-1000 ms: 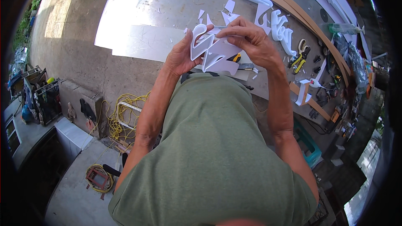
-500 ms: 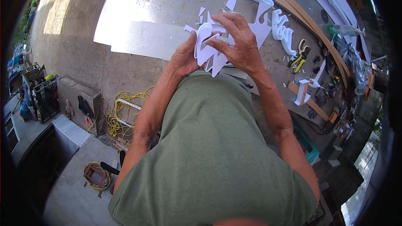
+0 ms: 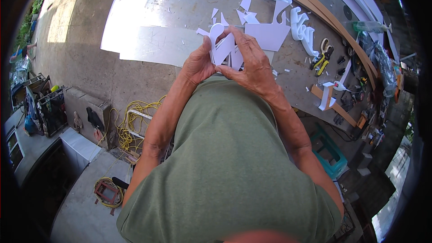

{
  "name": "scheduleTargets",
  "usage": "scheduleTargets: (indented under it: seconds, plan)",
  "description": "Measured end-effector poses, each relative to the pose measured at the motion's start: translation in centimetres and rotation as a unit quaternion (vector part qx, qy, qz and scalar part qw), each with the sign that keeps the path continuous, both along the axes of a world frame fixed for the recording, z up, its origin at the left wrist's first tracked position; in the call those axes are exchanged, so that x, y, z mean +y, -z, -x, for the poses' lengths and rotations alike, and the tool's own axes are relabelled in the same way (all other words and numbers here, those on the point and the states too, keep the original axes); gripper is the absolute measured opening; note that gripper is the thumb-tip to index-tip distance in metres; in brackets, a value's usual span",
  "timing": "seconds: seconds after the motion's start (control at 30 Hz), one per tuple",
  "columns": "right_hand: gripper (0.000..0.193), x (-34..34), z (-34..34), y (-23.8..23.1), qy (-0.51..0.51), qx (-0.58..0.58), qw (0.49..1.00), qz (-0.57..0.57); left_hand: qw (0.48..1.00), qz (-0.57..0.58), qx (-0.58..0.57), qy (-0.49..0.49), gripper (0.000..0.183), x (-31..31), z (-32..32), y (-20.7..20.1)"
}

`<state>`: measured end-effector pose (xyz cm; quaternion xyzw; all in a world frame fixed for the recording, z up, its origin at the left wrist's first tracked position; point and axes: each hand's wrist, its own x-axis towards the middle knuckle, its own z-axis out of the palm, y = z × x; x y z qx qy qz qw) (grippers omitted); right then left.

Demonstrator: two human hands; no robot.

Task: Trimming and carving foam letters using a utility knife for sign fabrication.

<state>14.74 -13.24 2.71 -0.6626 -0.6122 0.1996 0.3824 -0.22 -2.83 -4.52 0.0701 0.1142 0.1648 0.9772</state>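
Observation:
Close in front of my body, at the table's near edge, I hold a white cut-out shape (image 3: 222, 50) with a rounded top and pointed zigzag lower part. My left hand (image 3: 198, 63) grips its left side, thumb up along the edge. My right hand (image 3: 252, 63) curves round its right side, the fingers at the top and the thumb at the bottom. Just beyond lie a larger white cut sheet (image 3: 267, 36) and several small white offcuts (image 3: 245, 3). To the right stands a white raised-edge letter-like piece (image 3: 302, 31).
Yellow-handled pliers (image 3: 321, 65), scissors (image 3: 324, 45) and a glue gun (image 3: 340, 86) lie on the right of the table. Long brown strips (image 3: 315, 6) curve across its far side. A large white sheet (image 3: 130, 18) covers the left. Below are a green stool (image 3: 330, 157) and yellow rope (image 3: 128, 128).
My right hand has come down and closed round the right side of the white shape; its fingers were raised above it before. The left hand keeps its grip.

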Motion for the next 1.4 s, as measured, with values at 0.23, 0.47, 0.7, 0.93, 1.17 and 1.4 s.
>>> scheduleTargets:
  seconds: [0.23,0.47,0.7,0.93,1.17,1.4]
  plan:
    - [0.098,-0.1,-0.2,0.3,-0.011,-0.001,1.0,-0.008,1.0,-0.005,0.014,0.001,0.072,-0.3,0.2,0.0]
    - [0.098,0.0,0.1,0.5,-0.004,0.012,1.0,-0.011,1.0,-0.011,0.029,-0.006,0.074,-0.5,0.1,0.3]
    - [0.097,-0.1,0.2,1.1,0.012,0.022,1.0,-0.008,0.999,-0.018,0.038,0.008,0.075,-0.4,0.0,0.1]
    - [0.097,-0.1,0.6,1.1,0.01,0.003,1.0,-0.008,1.0,0.023,0.007,0.003,0.068,-0.6,0.3,0.7]
    - [0.094,-0.1,0.8,1.7,0.021,-0.019,1.0,-0.013,0.999,-0.007,0.038,-0.003,0.063,-0.7,0.1,0.3]
    - [0.092,-0.1,1.1,2.3,0.022,-0.034,0.999,-0.013,0.994,-0.013,0.104,0.006,0.062,-0.6,0.0,-0.3]
